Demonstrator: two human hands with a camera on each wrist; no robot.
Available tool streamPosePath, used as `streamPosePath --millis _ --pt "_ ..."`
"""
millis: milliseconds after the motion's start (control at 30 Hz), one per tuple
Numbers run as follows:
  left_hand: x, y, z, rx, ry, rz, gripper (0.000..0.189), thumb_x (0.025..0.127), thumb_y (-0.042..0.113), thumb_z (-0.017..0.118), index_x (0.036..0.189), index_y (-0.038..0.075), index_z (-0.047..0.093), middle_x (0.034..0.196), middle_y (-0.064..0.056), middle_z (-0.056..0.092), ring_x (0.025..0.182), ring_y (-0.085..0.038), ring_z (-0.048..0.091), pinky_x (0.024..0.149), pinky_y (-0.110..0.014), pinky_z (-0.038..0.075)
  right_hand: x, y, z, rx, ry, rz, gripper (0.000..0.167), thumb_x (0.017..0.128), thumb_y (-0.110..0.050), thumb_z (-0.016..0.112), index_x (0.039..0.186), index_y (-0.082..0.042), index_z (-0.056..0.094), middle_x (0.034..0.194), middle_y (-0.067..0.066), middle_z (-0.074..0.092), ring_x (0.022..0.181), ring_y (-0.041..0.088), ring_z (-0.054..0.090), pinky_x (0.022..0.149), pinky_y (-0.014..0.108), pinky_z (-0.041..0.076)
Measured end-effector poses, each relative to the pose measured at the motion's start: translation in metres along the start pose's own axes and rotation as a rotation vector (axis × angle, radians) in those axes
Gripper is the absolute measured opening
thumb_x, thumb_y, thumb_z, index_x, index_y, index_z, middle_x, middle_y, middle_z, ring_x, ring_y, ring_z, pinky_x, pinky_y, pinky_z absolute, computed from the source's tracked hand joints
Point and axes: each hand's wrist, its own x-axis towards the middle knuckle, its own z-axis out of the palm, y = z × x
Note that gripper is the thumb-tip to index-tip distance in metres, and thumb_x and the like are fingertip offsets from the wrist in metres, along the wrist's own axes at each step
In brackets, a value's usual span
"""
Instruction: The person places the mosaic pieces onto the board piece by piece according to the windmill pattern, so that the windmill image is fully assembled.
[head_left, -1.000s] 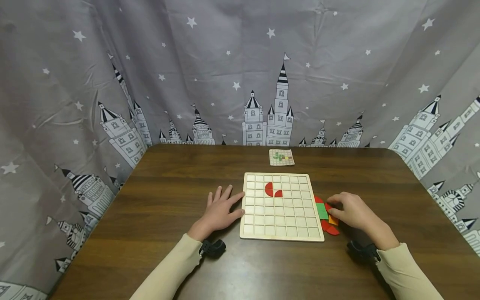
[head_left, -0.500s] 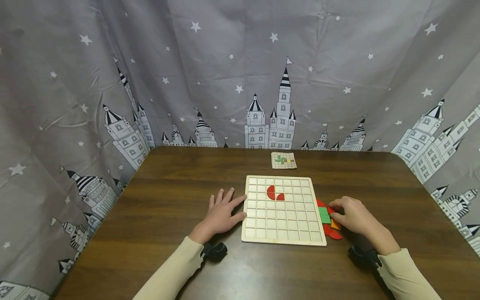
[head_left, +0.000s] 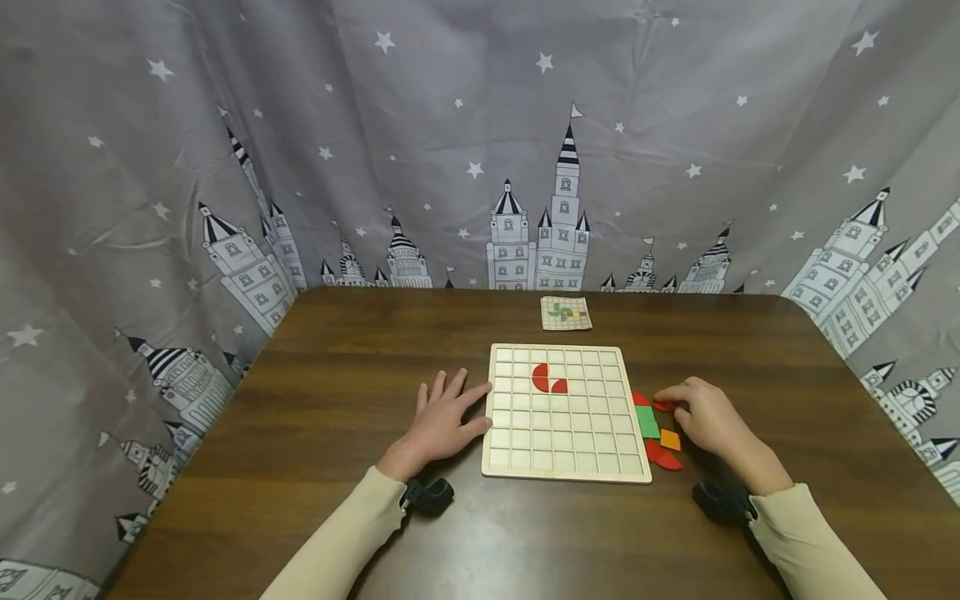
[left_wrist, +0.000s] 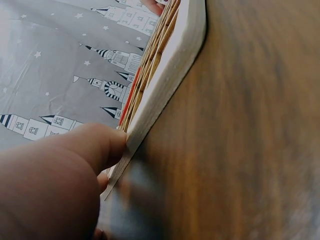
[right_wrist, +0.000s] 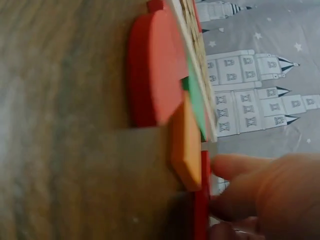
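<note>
A pale wooden grid board [head_left: 566, 433] lies on the table, with several red curved pieces [head_left: 542, 378] set in its upper cells. My left hand [head_left: 437, 425] has its fingers spread, the forefinger and thumb touching the board's left edge. To the right of the board, my right hand [head_left: 708, 418] pinches a red piece [head_left: 663, 406] at its fingertips; in the right wrist view that red piece [right_wrist: 201, 200] shows edge-on, partly behind the fingers. Close by lie a green piece [head_left: 647, 422], an orange square [head_left: 671, 440] and more red curved pieces [head_left: 666, 457].
A small card [head_left: 566, 313] with a printed grid pattern lies beyond the board. The brown wooden table [head_left: 360, 350] ends at a grey curtain [head_left: 420, 133] printed with castles and stars. Black wrist cameras [head_left: 427, 497] sit on both wrists.
The right hand has shifted slightly away from me with the red piece, leaving the orange square fully uncovered. The left hand stays at the board's edge.
</note>
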Motion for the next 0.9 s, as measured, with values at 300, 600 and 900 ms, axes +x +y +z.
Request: streamPosePath --millis 300,600,900 --pt "0.002 0.002 0.0 0.007 -0.015 0.006 0.058 0.1 0.043 0.059 0.154 0.027 0.048 0.169 -0.019 0.023 0.157 -0.05 0.007 0.121 -0.073 0.003 0.003 -0.002 -0.003 0.007 -0.04 0.177 0.03 0.089 -0.02 0.074 0.108 0.003 0.075 0.098 0.019 0.072 0.088 0.032 0.065 0.079 0.054 0.055" --pt "-0.002 0.001 0.005 -0.005 -0.008 0.006 0.057 0.1 0.042 0.059 0.153 0.027 0.049 0.168 -0.02 0.025 0.157 -0.05 0.009 0.12 -0.074 0.004 0.008 -0.008 0.0 -0.041 -0.076 0.267 0.03 0.088 -0.028 0.075 0.1 0.0 0.078 0.095 0.018 0.072 0.083 0.031 0.065 0.065 0.048 0.055" --pt "-0.001 -0.001 0.001 -0.014 0.013 0.004 0.057 0.099 0.041 0.06 0.153 0.026 0.05 0.168 -0.02 0.025 0.157 -0.051 0.008 0.12 -0.074 0.003 0.014 -0.009 -0.009 -0.028 -0.106 0.316 0.03 0.089 -0.029 0.074 0.102 -0.002 0.076 0.098 0.019 0.074 0.078 0.029 0.063 0.061 0.045 0.052"
